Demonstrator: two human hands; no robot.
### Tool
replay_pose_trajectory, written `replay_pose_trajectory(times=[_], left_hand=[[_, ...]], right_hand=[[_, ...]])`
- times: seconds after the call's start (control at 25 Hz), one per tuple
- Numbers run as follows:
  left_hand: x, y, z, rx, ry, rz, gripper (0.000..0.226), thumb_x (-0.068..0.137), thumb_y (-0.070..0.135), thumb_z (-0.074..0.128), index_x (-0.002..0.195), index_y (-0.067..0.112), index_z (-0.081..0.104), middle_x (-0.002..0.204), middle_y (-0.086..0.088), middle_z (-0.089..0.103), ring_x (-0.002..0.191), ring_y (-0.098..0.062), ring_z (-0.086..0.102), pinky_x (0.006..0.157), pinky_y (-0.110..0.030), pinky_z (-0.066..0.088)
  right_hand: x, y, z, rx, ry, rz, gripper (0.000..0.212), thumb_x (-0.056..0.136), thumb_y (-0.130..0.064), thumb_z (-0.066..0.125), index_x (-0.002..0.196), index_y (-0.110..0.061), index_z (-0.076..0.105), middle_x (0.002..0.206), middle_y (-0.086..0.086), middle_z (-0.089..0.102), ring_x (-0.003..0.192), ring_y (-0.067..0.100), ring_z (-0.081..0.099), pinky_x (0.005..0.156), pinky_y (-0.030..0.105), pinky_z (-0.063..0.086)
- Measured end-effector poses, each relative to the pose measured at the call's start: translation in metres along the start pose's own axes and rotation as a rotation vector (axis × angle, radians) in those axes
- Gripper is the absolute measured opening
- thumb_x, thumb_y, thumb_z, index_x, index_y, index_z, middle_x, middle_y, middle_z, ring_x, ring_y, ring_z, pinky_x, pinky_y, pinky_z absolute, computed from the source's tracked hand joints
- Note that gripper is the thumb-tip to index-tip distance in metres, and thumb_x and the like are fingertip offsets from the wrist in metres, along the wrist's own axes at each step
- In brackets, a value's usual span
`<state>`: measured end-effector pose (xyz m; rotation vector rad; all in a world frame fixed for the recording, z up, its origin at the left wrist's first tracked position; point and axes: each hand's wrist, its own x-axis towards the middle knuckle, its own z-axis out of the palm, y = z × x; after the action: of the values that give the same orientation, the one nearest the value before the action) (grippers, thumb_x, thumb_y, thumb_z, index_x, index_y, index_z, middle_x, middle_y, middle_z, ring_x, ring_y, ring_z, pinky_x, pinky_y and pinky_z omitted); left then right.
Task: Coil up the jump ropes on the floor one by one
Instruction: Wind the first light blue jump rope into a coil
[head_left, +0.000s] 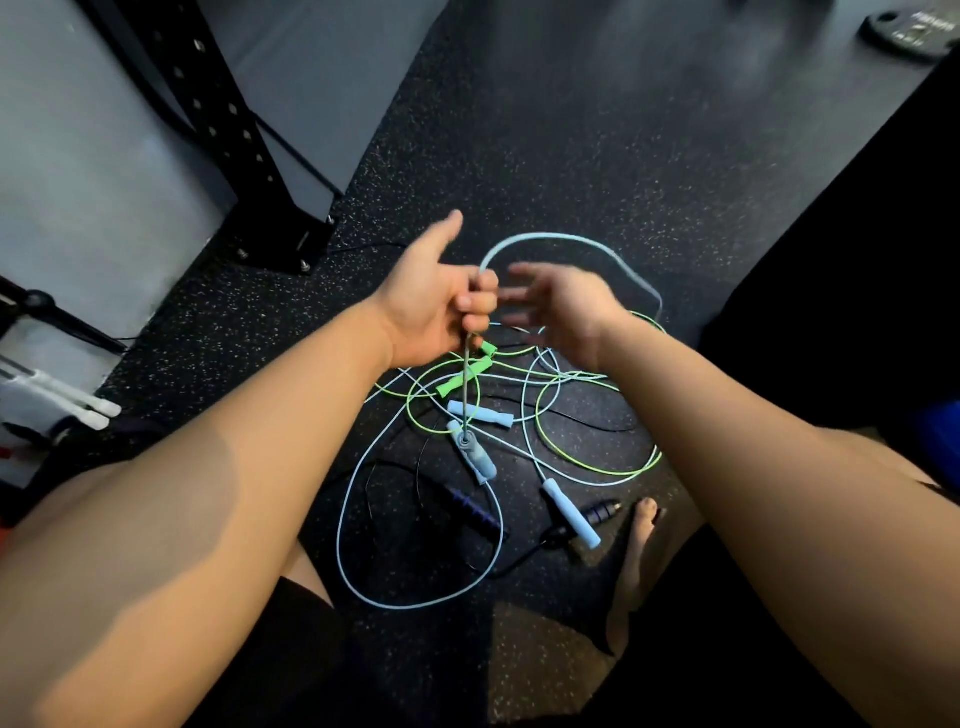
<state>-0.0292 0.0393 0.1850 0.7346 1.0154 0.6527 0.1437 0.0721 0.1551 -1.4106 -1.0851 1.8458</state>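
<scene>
speckled floor (597, 171) | left hand (434, 306) grip clamped on pale-blue rope (550, 240) | right hand (563, 312) spread

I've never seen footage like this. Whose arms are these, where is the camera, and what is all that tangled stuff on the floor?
There is no machine here: a person wears one wide-angle camera on the head, looking down at their own bare arms. The left hand is closed around a pale blue jump rope cord, which loops up and away from the fist; below it a pale blue handle hangs on the cord. The right hand is open beside it, blurred, holding nothing. On the black speckled rubber floor lies a tangle: a neon green rope with green handles, more pale blue cord and handles, and a thin black rope with dark purple handles. A bare foot rests nearby.
</scene>
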Motion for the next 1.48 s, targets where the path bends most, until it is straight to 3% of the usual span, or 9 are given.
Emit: replay_pose_trajectory(times=[0.24,0.4,0.56,0.64,0.88,1.08,1.2,1.32,1.48], left_hand=[[0.001,0.011,-0.01,-0.12,0.146,0.185,0.069,0.094,0.074,0.025,0.086,0.013,0.057,0.076,-0.001,0.058,0.075,-0.021,0.06,0.078,-0.038,0.044],[0.009,-0.01,-0.015,0.192,0.034,-0.07,0.124,0.076,0.096,0.0,0.109,-0.003,0.066,0.077,-0.012,0.062,0.083,-0.028,0.063,0.092,-0.042,0.045],[-0.002,-0.017,-0.004,0.221,-0.203,-0.264,0.107,0.066,0.103,0.003,0.082,0.011,0.055,0.066,-0.006,0.05,0.068,-0.026,0.05,0.079,-0.041,0.042],[-0.006,-0.006,-0.003,0.122,-0.171,-0.181,0.097,0.066,0.103,0.004,0.074,0.017,0.048,0.06,-0.001,0.04,0.059,-0.021,0.037,0.065,-0.037,0.035],[-0.009,0.02,-0.012,-0.191,-0.055,0.066,0.088,0.074,0.098,0.023,0.087,0.015,0.051,0.072,0.0,0.044,0.061,-0.018,0.039,0.063,-0.036,0.035],[-0.003,0.01,-0.002,0.159,0.11,0.039,0.041,0.099,0.045,0.031,0.092,0.012,0.053,0.066,-0.002,0.05,0.054,-0.017,0.042,0.057,-0.033,0.033],[-0.004,0.008,-0.002,0.311,0.148,-0.001,0.039,0.101,0.037,0.03,0.092,0.012,0.058,0.061,0.001,0.048,0.049,-0.015,0.038,0.053,-0.031,0.032],[-0.008,0.01,-0.005,0.346,0.041,-0.026,0.04,0.101,0.039,0.029,0.09,0.014,0.058,0.061,0.001,0.044,0.047,-0.015,0.037,0.051,-0.03,0.033],[-0.011,0.013,-0.004,0.318,0.004,-0.04,0.044,0.102,0.044,0.032,0.082,0.013,0.056,0.062,-0.003,0.05,0.053,-0.021,0.051,0.057,-0.032,0.043]], right_hand=[[-0.023,0.022,0.02,-0.254,-0.587,-0.011,0.019,0.103,-0.008,0.049,0.112,-0.011,0.065,0.096,0.005,0.075,0.083,0.018,0.07,0.076,0.028,0.053],[-0.019,-0.005,0.014,0.173,-0.36,-0.166,0.022,0.105,-0.013,0.042,0.116,-0.01,0.061,0.09,0.003,0.076,0.074,0.017,0.073,0.069,0.032,0.058],[-0.008,-0.02,-0.003,0.374,0.034,-0.233,0.029,0.108,-0.031,0.041,0.113,-0.009,0.06,0.088,0.006,0.077,0.074,0.019,0.073,0.067,0.029,0.059],[-0.003,-0.016,-0.005,0.226,0.064,-0.066,0.043,0.107,-0.041,0.031,0.112,-0.011,0.061,0.099,0.011,0.076,0.083,0.026,0.071,0.076,0.033,0.053],[-0.027,0.013,0.016,-0.282,-0.553,0.135,0.045,0.08,-0.009,0.047,0.122,-0.017,0.062,0.122,0.012,0.07,0.102,0.026,0.064,0.075,0.032,0.048],[-0.015,0.006,0.009,-0.411,-0.054,-0.185,0.01,0.092,-0.007,0.056,0.088,-0.013,0.062,0.077,0.008,0.066,0.063,0.019,0.061,0.064,0.031,0.05],[-0.003,0.007,-0.006,-0.614,0.259,-0.501,0.019,0.082,-0.018,0.06,0.101,-0.021,0.061,0.084,-0.002,0.062,0.07,0.014,0.058,0.07,0.031,0.05],[0.002,0.01,-0.011,-0.818,0.163,-0.505,0.041,0.086,-0.023,0.059,0.127,-0.022,0.059,0.112,0.0,0.065,0.096,0.013,0.06,0.089,0.03,0.047],[-0.002,0.01,-0.009,-0.892,0.012,-0.472,0.03,0.104,-0.031,0.048,0.093,-0.012,0.07,0.083,0.009,0.072,0.073,0.023,0.063,0.076,0.047,0.052]])
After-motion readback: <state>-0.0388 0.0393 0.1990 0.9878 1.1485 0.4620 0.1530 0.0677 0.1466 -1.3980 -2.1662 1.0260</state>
